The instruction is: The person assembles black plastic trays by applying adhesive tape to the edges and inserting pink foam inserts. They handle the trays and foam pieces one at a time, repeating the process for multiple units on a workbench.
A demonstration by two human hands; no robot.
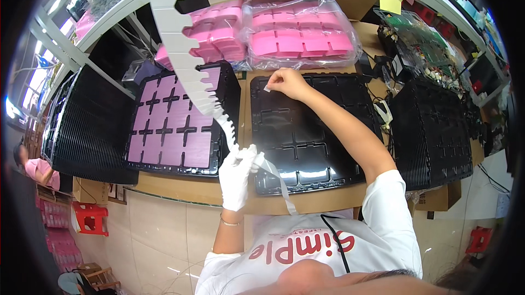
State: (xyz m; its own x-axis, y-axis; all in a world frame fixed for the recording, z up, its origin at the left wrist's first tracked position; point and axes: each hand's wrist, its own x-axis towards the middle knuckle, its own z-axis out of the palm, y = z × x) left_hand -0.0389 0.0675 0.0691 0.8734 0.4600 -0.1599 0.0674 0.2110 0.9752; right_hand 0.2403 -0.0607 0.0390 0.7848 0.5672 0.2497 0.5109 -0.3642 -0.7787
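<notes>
My left hand, in a white glove, is closed round a long white strip with a notched edge. The strip rises from it to the top of the view, and a thin translucent tail hangs from the fingers to the right. My right hand is bare and pinches a small whitish piece, perhaps a sticker. It is over the far left corner of a black plastic tray with molded compartments. Left of this lies a stack of black trays, the top one filled with pink sheets.
Bagged pink pieces and loose pink stacks sit at the back. Tall black tray stacks stand at far left and right. Circuit boards with wires lie back right. A person in pink is at far left.
</notes>
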